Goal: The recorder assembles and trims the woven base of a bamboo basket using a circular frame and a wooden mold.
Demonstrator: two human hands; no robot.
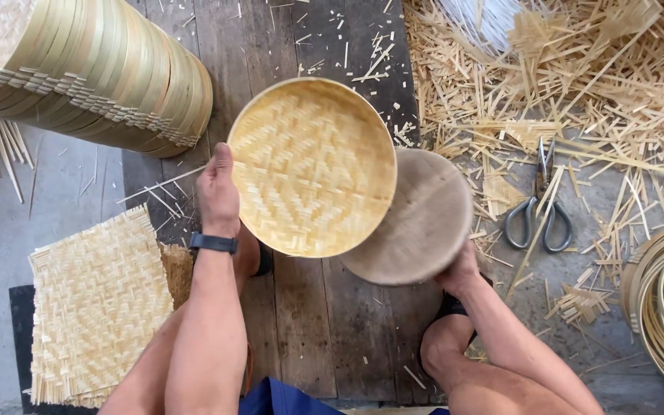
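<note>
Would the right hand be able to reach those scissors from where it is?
Probably yes, though not freely: the scissors lie uncovered on the straw just right of the right hand, with nothing between. But that hand grips the round wooden disc and would have to let go first.

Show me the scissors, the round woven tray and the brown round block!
scissors (pixel 538 215): head view, on the handle loops.
round woven tray (pixel 313 165): head view, middle of its weave.
brown round block (pixel 424 223): head view, its bare top.

Grey concrete floor (pixel 1 246), worn wooden planks (pixel 317 323), even daylight
</note>
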